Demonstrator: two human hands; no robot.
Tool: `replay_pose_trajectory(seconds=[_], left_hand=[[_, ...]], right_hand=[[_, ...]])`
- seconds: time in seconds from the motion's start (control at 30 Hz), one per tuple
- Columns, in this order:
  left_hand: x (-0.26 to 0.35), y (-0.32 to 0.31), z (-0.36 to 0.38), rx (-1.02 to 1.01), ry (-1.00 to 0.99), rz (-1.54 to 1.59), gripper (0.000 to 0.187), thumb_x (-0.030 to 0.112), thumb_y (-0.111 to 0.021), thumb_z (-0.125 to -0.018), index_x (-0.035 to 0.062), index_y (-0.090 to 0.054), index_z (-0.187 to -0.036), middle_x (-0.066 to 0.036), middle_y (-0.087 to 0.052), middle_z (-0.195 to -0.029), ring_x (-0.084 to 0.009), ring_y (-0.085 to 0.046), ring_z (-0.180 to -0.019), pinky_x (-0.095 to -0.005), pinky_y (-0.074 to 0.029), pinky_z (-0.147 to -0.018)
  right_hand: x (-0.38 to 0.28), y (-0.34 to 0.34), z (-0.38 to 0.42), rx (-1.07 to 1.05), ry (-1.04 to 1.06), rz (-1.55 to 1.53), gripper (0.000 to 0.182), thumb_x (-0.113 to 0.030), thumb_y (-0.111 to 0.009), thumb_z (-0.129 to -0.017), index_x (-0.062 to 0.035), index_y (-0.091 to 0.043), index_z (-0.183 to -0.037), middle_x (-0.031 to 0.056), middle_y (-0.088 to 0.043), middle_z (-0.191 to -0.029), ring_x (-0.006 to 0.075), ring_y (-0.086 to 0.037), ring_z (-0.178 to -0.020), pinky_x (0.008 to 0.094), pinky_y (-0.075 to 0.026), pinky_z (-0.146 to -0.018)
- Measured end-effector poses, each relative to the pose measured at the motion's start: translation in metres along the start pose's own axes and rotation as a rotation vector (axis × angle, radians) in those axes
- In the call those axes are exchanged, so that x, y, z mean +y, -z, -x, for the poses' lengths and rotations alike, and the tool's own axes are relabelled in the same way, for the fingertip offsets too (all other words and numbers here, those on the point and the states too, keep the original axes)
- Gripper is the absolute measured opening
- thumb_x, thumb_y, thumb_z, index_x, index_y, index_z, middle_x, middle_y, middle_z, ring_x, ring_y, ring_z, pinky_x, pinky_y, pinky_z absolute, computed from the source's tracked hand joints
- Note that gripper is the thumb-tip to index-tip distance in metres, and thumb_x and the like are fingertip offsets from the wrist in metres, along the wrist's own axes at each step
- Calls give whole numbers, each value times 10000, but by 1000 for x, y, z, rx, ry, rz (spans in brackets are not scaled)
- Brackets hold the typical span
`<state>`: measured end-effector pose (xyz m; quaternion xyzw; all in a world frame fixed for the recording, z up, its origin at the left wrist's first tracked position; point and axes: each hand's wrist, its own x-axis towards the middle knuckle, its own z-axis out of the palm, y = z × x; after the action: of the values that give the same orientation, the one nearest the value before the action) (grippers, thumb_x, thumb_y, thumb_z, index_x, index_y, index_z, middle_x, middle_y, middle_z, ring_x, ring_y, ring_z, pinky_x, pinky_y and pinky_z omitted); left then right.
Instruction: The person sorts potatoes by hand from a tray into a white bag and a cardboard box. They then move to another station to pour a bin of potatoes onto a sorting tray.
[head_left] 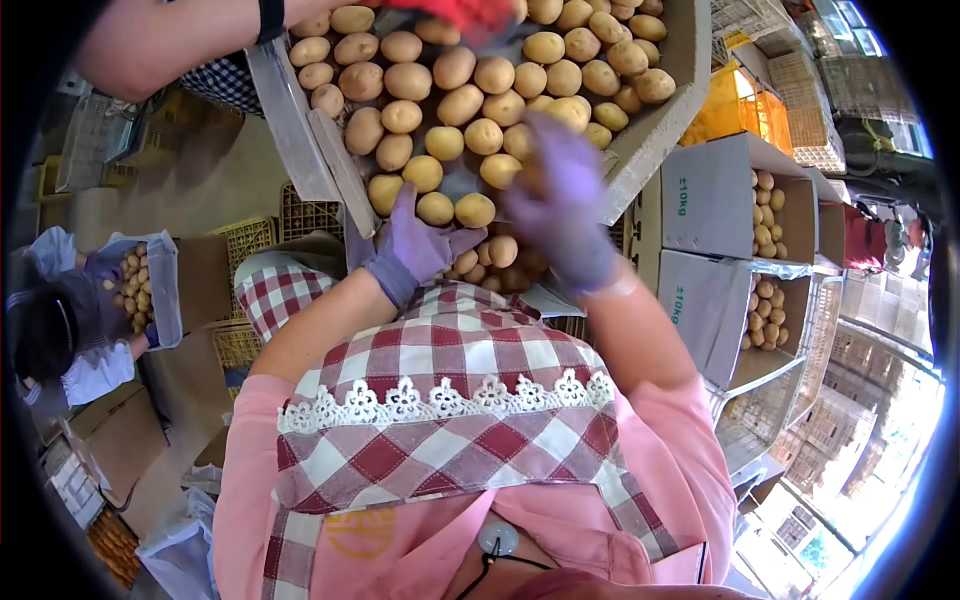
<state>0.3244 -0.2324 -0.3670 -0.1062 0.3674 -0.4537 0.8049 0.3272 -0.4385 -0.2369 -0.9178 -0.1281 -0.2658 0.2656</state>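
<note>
Both hands wear purple gloves. My left hand [425, 240] is at the near lip of a sloping sorting tray [640, 150], its fingers spread, beside a potato [435, 208] and another potato [474, 210]. Over the tray's near right part, my right hand [565, 195] is smeared by motion among the potatoes [500, 170]; whether it holds one is hidden. Many loose potatoes cover the tray. Below the lip, between my hands and against my checked apron, more potatoes [500, 252] lie in a container that is mostly hidden.
Across the tray, another person's red-gloved hand [465, 15] reaches over the potatoes. Cardboard boxes [705, 190] of potatoes are stacked at right, near an orange crate [765, 110]. At left, a co-worker [90, 330] handles a lined box [175, 290] of potatoes by yellow crates [250, 240].
</note>
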Motion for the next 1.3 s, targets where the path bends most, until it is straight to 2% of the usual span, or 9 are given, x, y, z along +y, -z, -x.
replay_pose_trajectory(seconds=[0.17, 0.37, 0.67, 0.77, 0.83, 1.03, 1.07, 1.17, 1.3], left_hand=[[-11, -16, -2, 13, -101, -203, 1133, 768, -525, -745, 41, -83, -1494, -287, -221, -1473, -519, -223, -1344, -528, -268, -1130], [-15, -15, 2, 78, -122, -319, 1118, 755, -532, -752, 57, -71, -1494, -283, -240, -1464, -532, -292, -1301, -564, -306, -1096], [-24, -11, 30, 39, -261, -806, 1038, 800, -334, -816, 23, -142, -1476, -256, -265, -1480, -501, -348, -1292, -615, -295, -1083], [-20, -23, 29, -108, -20, 4, 1075, 819, -364, -787, 37, -126, -1486, -257, -295, -1465, -507, -331, -1301, -597, -297, -1086], [-20, -5, 15, 37, -243, -349, 1071, 829, -381, -772, 84, -123, -1496, -255, -300, -1464, -488, -359, -1285, -576, -316, -1080], [-65, -73, 47, 183, -343, -825, 619, 530, -226, -1006, 13, -415, -1289, -200, -542, -1208, -304, -569, -1027, -438, -517, -804], [-51, -42, 30, 34, -467, -1571, 763, 647, -217, -954, -6, -375, -1317, -238, -539, -1194, -329, -587, -1022, -446, -529, -752], [-70, -75, 43, 263, -379, -730, 778, 670, -235, -938, -9, -402, -1279, -235, -553, -1163, -354, -576, -1053, -451, -531, -818], [-44, -31, 42, 28, -268, -621, 719, 618, -276, -951, -22, -439, -1235, -231, -547, -1160, -369, -545, -1094, -466, -473, -960]], right_hand=[[138, 217, 99, -22, -331, 1017, 496, -132, -669, -753, -10, -584, -1226, 167, -646, -1063, 330, -615, -985, 422, -492, -914], [44, 90, 12, -238, -75, 180, 340, -32, -611, -756, -68, -646, -1093, 130, -653, -1134, 311, -658, -931, 373, -533, -802], [22, -44, -40, -966, -305, 450, 365, -257, -639, -825, -58, -533, -1112, 141, -658, -1036, 328, -671, -907, 443, -539, -742], [12, 25, -30, -567, -242, 283, 395, -338, -655, -812, -72, -581, -1095, 152, -679, -932, 318, -670, -871, 415, -535, -745], [43, 101, -10, -223, -407, 190, 464, -379, -703, -793, -70, -633, -1132, 148, -685, -921, 274, -675, -794, 370, -535, -718], [160, 306, 82, -634, -889, 825, 496, -449, -629, -836, -1, -663, -1046, 217, -681, -952, 358, -663, -917, 392, -516, -804], [141, 285, 66, -400, -755, 544, 425, -355, -641, -854, 10, -654, -1072, 206, -682, -987, 339, -662, -944, 377, -510, -828], [84, 181, -9, -276, -425, 329, 310, -179, -659, -850, -26, -652, -1120, 168, -685, -1024, 287, -665, -955, 333, -505, -850], [74, 18, -65, -512, -183, 149, 269, -232, -563, -871, -120, -589, -1115, 106, -675, -908, 322, -650, -877, 415, -519, -786]])
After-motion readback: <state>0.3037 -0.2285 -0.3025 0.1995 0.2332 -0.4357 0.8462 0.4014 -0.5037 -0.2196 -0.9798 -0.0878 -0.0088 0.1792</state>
